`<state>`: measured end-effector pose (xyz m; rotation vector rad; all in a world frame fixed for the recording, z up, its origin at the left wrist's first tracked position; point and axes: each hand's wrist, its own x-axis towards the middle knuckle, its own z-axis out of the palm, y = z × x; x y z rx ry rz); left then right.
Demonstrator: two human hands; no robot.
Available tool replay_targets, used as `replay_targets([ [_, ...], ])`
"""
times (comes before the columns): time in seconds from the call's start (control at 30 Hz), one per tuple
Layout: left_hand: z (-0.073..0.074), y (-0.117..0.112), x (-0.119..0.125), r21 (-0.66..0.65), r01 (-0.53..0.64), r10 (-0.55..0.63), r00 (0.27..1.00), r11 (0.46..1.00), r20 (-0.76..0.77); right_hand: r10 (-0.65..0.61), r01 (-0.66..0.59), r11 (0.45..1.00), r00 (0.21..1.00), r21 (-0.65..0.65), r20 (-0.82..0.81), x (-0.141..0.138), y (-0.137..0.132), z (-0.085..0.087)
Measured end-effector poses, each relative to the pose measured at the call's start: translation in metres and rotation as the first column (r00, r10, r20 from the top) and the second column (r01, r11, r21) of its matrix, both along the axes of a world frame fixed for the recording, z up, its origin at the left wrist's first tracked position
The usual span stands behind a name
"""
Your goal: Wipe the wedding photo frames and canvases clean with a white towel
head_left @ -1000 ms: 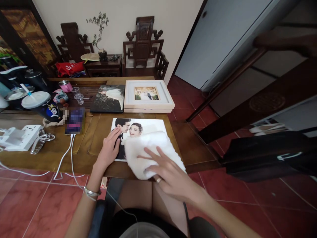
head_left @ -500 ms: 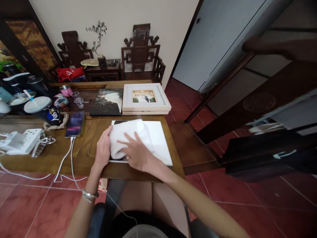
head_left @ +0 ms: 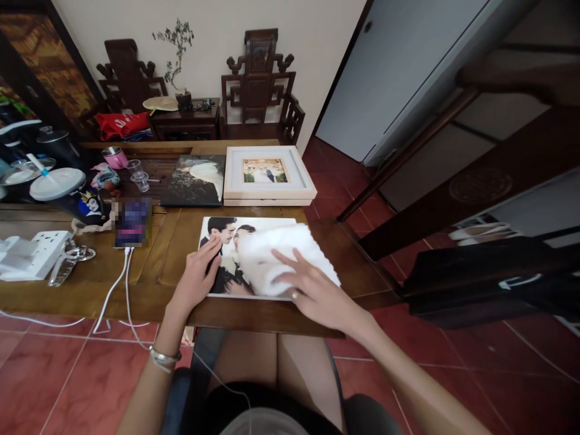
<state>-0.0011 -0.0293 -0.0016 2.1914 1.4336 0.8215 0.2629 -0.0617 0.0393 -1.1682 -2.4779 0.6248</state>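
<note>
A photo panel [head_left: 226, 284] with a couple's picture lies flat on the wooden table, close to its front edge. My left hand [head_left: 197, 272] rests at the panel's left edge, fingers stretched onto the picture, holding nothing. Over the panel's right half lies a white cloth [head_left: 290, 254], bunched and covering part of the picture. My right hand [head_left: 312, 287] keeps hold of this cloth and presses it down from above, its fingers somewhat spread; whether the thumb pinches it is hidden.
Behind the panel lie a dark photo board [head_left: 194, 181] and a pale framed picture [head_left: 269, 175]. To the left are a phone [head_left: 131, 223] with white cables, a power strip [head_left: 40, 254], and a lidded cup [head_left: 67, 193]. A dark wooden chair [head_left: 260, 90] stands by the wall.
My right hand has moved right with the cloth, uncovering the couple's picture on the panel's left half. My left hand has shifted slightly right, its fingers now on the picture.
</note>
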Motion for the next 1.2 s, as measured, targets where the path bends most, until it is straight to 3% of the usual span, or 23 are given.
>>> replay_targets([
  [0.13,-0.004,0.002,-0.001,0.031,-0.008,0.007,1.000,1.000,0.005,-0.138,0.134,0.990,0.987,-0.050,-0.082,-0.032,0.049,0.004],
  [0.27,-0.006,0.005,-0.001,0.068,-0.034,0.033,0.999,0.997,0.021,-0.034,0.028,0.997,0.994,-0.066,-0.100,-0.083,0.089,0.017],
  [0.4,-0.003,0.005,0.000,0.072,-0.028,0.027,1.000,0.997,0.012,0.018,-0.018,1.000,0.999,-0.010,-0.049,-0.110,0.100,0.020],
  [0.53,-0.003,0.005,0.000,0.083,-0.025,0.022,0.999,0.996,0.034,-0.035,0.034,0.999,0.999,-0.036,-0.031,-0.087,0.091,0.012],
  [0.77,-0.002,0.004,0.000,0.071,-0.008,0.006,0.999,0.997,0.033,-0.246,0.246,0.969,0.969,0.022,-0.023,0.005,0.089,-0.006],
  [0.87,-0.002,0.004,0.000,0.074,-0.023,0.020,0.999,0.997,0.049,-0.252,0.252,0.966,0.968,0.062,-0.003,0.018,0.074,-0.010],
  [1.0,-0.001,0.003,0.001,0.061,-0.043,0.041,0.998,0.997,0.044,-0.095,0.089,0.990,0.994,0.110,0.060,0.010,0.019,-0.007],
  [1.1,0.000,0.002,0.001,0.033,-0.054,0.054,0.999,0.998,0.006,0.025,-0.028,0.998,0.998,0.065,0.056,0.003,-0.025,0.002],
  [1.2,-0.001,0.002,0.000,0.005,-0.053,0.053,0.998,0.999,-0.028,0.110,-0.111,0.994,0.992,0.005,0.060,0.002,-0.041,0.009],
])
